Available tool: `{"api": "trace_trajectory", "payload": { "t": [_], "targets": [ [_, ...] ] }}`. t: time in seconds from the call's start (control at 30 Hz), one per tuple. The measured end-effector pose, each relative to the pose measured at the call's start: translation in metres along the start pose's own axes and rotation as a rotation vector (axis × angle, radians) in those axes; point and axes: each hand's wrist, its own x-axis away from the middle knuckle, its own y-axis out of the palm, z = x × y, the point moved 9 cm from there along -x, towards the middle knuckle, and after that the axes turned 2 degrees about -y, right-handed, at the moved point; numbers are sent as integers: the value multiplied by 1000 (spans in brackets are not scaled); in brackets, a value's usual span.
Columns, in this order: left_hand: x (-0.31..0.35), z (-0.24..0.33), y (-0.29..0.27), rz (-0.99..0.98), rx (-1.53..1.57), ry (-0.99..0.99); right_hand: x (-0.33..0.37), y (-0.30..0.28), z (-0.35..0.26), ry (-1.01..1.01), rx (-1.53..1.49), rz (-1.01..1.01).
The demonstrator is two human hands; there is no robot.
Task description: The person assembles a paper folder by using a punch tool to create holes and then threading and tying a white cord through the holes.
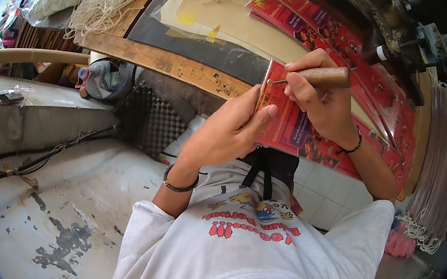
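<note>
Red glossy printed sheet with a pale narrow strip along its upper edge (291,125) is held up just right of the frame's centre, tilted, in front of the table (181,69). The left grip (228,130), a bare hand, is closed on its left side, thumb on the printed face and the other fingers mostly hidden behind. The right grip (319,100) is curled round a brown cylindrical wooden handle (328,77), whose thin dark metal shank (280,82) points left at a small pale ring near the sheet's top. Whether the tip touches the ring, I cannot tell.

It should be light and flexible, stiffer along the strip, probably slick on the glossy face and easy to crease or tear. The left edge close to the strip looks the safest place to pinch, leaving the ring free.

Across the upper middle, the table has a worn wooden border, a black surface and large cream paper (231,24); more red printed sheets (345,41) lie at right. White string (107,9) heaps at upper left, dark machinery (382,25) stands at upper right, and white floor tiles (318,183) show at lower centre.
</note>
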Motion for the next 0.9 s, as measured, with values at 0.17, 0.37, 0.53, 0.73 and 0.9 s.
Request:
{"api": "trace_trajectory", "payload": {
  "t": [0.17, 0.37, 0.53, 0.73, 0.9],
  "targets": [
    [-17, 4, 3, -68, 28, -110, -7, -11, 0, -42, -16, 57],
    [-23, 11, 2, -44, -72, -36, -14, -3, -16, -338, 212, -20],
    [-23, 4, 2, -62, -108, -62, -16, 2, -14, -338, 279, -67],
    [-15, 6, 5, -59, -41, -51, -8, -9, 18, -28, -114, 18],
    [-15, 5, 4, -22, -45, -55, -7, -8, 17, -7, -67, -14]
  ]
}}
